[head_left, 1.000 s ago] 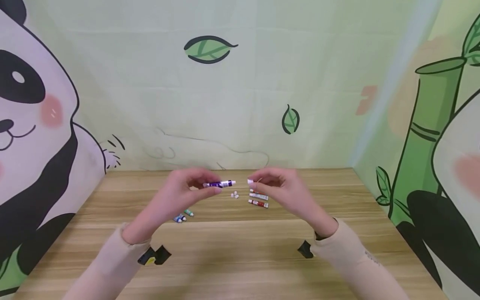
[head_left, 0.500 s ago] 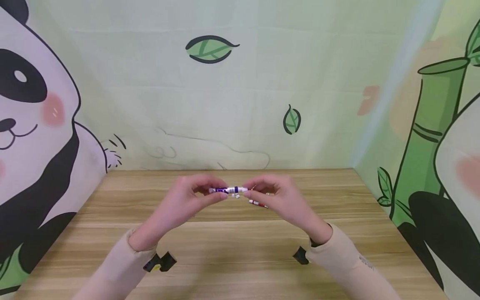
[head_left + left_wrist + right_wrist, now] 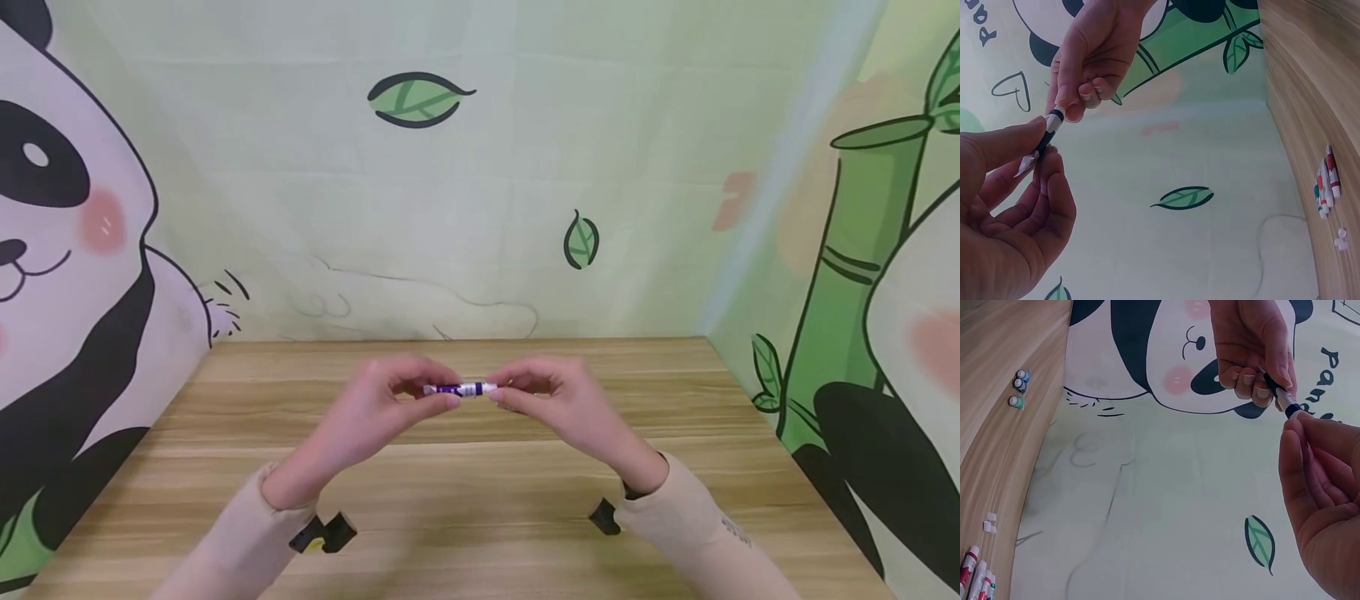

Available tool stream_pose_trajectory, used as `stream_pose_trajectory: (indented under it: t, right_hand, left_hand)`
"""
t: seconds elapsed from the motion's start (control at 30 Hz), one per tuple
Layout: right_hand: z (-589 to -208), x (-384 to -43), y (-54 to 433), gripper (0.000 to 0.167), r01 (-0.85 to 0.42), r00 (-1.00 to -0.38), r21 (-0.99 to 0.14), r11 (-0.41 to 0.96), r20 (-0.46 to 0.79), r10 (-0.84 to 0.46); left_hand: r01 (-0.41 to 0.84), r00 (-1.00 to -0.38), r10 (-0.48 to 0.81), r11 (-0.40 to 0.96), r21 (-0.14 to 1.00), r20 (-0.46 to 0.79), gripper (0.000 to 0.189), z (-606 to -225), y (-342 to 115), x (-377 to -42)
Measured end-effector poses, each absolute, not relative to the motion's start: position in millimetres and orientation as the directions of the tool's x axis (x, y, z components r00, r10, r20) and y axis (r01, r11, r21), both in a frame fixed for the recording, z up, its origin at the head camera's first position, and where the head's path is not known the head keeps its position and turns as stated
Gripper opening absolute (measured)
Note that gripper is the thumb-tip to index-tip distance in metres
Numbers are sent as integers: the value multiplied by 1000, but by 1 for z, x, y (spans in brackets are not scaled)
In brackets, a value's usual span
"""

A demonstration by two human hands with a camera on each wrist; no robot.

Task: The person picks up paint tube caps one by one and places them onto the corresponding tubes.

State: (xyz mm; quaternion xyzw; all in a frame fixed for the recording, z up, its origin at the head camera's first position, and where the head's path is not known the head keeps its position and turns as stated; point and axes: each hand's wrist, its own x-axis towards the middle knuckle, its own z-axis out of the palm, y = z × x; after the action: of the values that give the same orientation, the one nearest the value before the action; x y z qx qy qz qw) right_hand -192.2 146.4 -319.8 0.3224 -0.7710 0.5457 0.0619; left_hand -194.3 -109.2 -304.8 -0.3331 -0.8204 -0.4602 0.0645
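In the head view a small purple and white paint tube is held level between my two hands, above the table. My left hand pinches its crimped end between thumb and fingers. At the other end, my right hand pinches the white cap between thumb and fingertips, right at the nozzle. The left wrist view shows the tube bridging both hands, the right hand at its far end. From the right wrist the cap is mostly hidden by the thumb and index finger.
Several paint tubes with red and green marks lie side by side on the wooden table, near loose white caps. Another group of blue and green tubes lies apart from them. A panda-print cloth hangs behind.
The hands have come together: the cap, earlier held apart from the tube, now meets its nozzle end. Both hands are slightly lower, covering the table's tubes and caps in the head view.
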Motion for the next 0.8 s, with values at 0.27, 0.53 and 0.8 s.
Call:
stream_pose_trajectory:
  t: [0.27,0.53,0.8]
  right_hand:
    - [-325,-192,148,16,-497,-821,-861,109,426,-380]
    - [-330,-192,149,16,-530,-797,-847,47,478,-369]
    - [-329,-191,150,16,-542,-794,-838,67,484,-369]
  left_hand:
    - [609,-770,456,321,725,445,15,-306,-102,-191]
    - [585,-789,435,316,747,434,15,-308,-99,-188]
    - [581,-793,437,330,744,426,15,-305,-98,-187]
